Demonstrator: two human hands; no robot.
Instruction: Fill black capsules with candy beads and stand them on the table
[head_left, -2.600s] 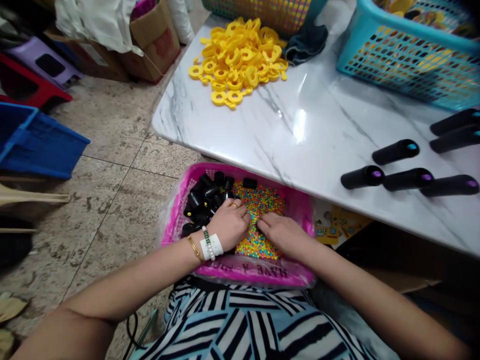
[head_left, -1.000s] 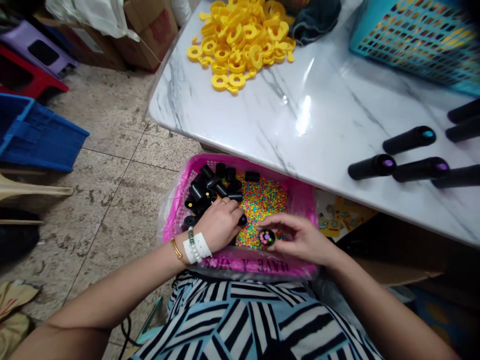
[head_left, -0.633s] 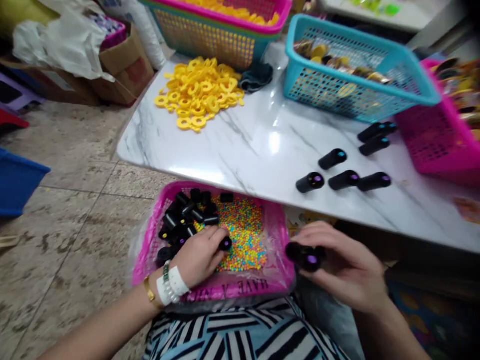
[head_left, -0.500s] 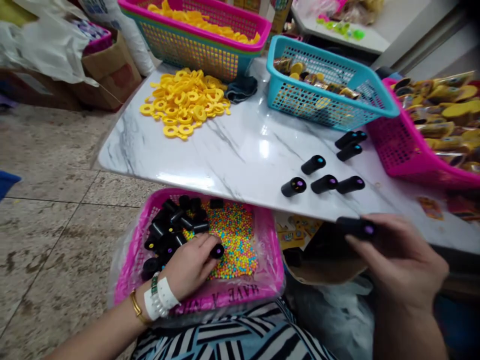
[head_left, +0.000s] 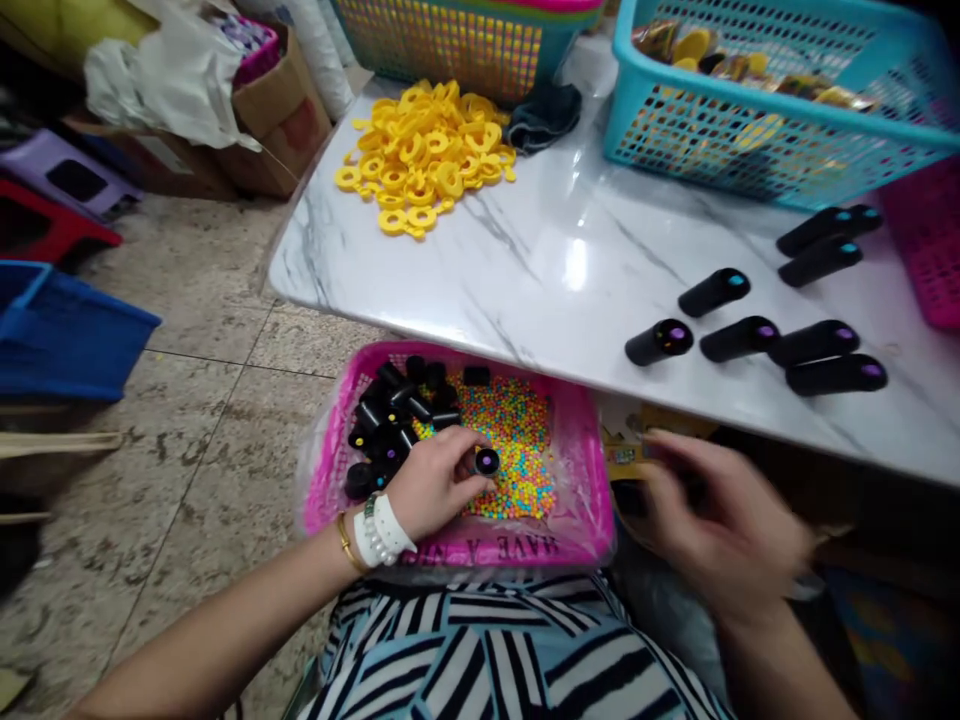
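Observation:
My left hand (head_left: 439, 480) is closed around a small black cylinder (head_left: 487, 461) with a purple centre, held over the pink basket (head_left: 609, 500). Small multicoloured balls (head_left: 517, 430) fill the basket's right part, and a heap of black cylinders (head_left: 382, 415) lies at its left. To the right of the basket, just below the table edge, hovers my right hand (head_left: 720, 520), its fingers curled, apart and blurred, with nothing visible in them. Several black cylinders (head_left: 739, 338) with purple or blue ends stand on the marbled table (head_left: 465, 290).
A pile of yellow ring pieces (head_left: 427, 150) lies on the table beside a dark cloth (head_left: 545, 118). Behind stand a teal basket (head_left: 465, 50) and a blue basket (head_left: 735, 140) with wrapped items. At the left on the floor is a blue bin (head_left: 75, 330).
My right hand has let go of its black cylinder, which now stands among the others on the table, and has drawn back toward the basket. My left hand keeps its cylinder. The view has shifted.

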